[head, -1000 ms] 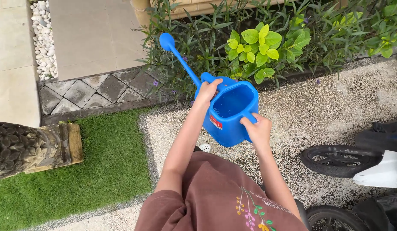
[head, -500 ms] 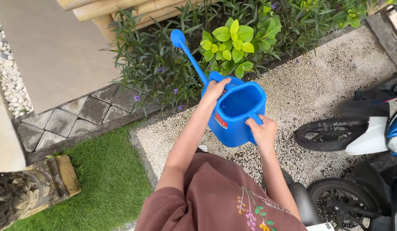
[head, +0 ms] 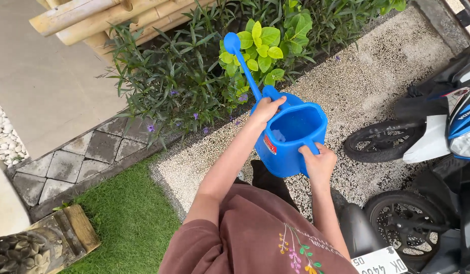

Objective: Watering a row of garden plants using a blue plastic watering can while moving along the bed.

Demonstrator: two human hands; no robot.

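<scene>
**Blue watering can held in both hands over the pebbled path**

The speckled grey pebble-wash path (head: 367, 76) took up most of the ground, and everything else is placed against the blue plastic watering can (head: 291, 144) held above it. Left of the can and lower in the view lay a patch of short green grass (head: 126, 223), with a strip of dark grey diamond-cut paving stones (head: 88, 155) along its far edge. Beyond the can stood a bed of dark, narrow-leaved plants with small purple flowers (head: 179, 86), and a bright lime-green broad-leaved shrub (head: 263, 43) grew just past the can's spout. A stack of pale bamboo poles (head: 93, 20) lay at the far left of the bed. Right of the can were two parked motorbikes, the farther one white, blue and black (head: 448, 127), with the black front tyre (head: 379, 142) of it near the can.

The person wore a brown shirt with a small flower print (head: 260, 238). The can was tilted away from the person, its open top showing a little water inside, its long thin spout with a round blue rose (head: 231, 43) reaching into the lime shrub's leaves.

The left hand (head: 266, 110) was closed on the can's front rim at the base of the spout. The right hand (head: 318, 165) was wrapped tight round the rear handle.
</scene>
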